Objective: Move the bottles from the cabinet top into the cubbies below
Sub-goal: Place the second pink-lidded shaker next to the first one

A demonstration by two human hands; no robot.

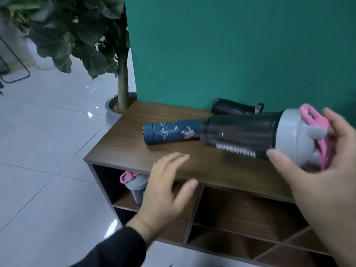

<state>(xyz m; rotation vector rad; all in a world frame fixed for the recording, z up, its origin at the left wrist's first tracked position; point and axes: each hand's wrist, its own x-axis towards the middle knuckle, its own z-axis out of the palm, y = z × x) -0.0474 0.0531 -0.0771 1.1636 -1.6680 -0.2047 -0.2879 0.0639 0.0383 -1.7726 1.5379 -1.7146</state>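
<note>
My right hand grips a dark see-through shaker bottle by its grey lid with a pink loop, holding it sideways above the wooden cabinet top. A blue flask with a flower print lies on its side on the top. Behind it, against the wall, lies a black bottle. My left hand hovers open in front of the cabinet's front edge, holding nothing. A second shaker with a grey lid and pink loop stands in the upper left cubby, partly hidden by my left hand.
A green wall backs the cabinet. A potted plant stands at the cabinet's left rear corner. Below the top are several cubbies, some with slanted dividers at the lower right. White tiled floor spreads to the left.
</note>
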